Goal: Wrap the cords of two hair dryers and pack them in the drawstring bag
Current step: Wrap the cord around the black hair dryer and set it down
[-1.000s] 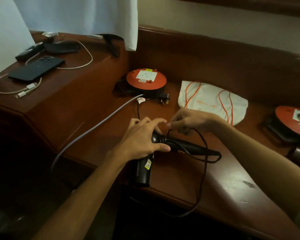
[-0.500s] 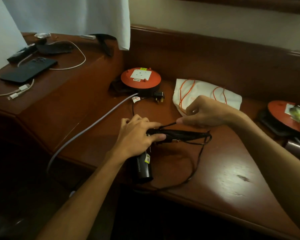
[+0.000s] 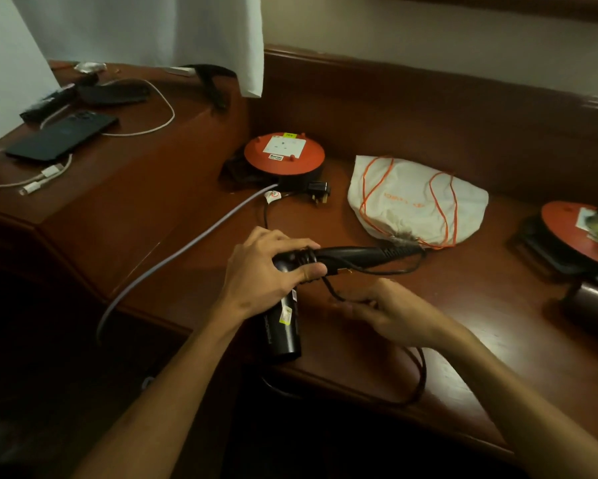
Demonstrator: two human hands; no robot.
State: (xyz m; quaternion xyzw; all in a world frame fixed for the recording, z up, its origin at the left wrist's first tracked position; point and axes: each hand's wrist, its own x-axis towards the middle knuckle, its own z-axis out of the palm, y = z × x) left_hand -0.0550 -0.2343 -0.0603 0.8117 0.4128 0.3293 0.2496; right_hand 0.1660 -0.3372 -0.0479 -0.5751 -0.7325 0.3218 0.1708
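My left hand (image 3: 268, 271) is curled around the black hair dryer (image 3: 325, 267) where its barrel meets the handle, thumb pressed on the near side over a few turns of cord already wound there. The barrel points back at me and its mouth hangs over the front edge of the dark wooden desk (image 3: 463, 323), while the handle lies along the top toward the right. My right hand (image 3: 387, 314) sits just beside it, nearer the front edge, fingers bent and pinching the black power cord (image 3: 420, 378); their tips are blurred. From that hand the cord loops over the front edge and back under the dryer. Bare wood lies to the right of my right hand, along the front edge. Behind the handle's tip, toward the back edge, lies the white drawstring bag with orange strings (image 3: 418, 198), flat, its gathered mouth touching the handle's end. To its left sits a round orange cable reel with a white socket plate (image 3: 284, 154), a black plug (image 3: 320, 191) beside it and a grey cable (image 3: 187, 243) running off the front edge. A second orange reel (image 3: 574, 229) stands at the right edge. On the raised left corner lie a dark phone (image 3: 62, 136) and a white charging cable (image 3: 152, 126), under a white hanging cloth (image 3: 152, 29).
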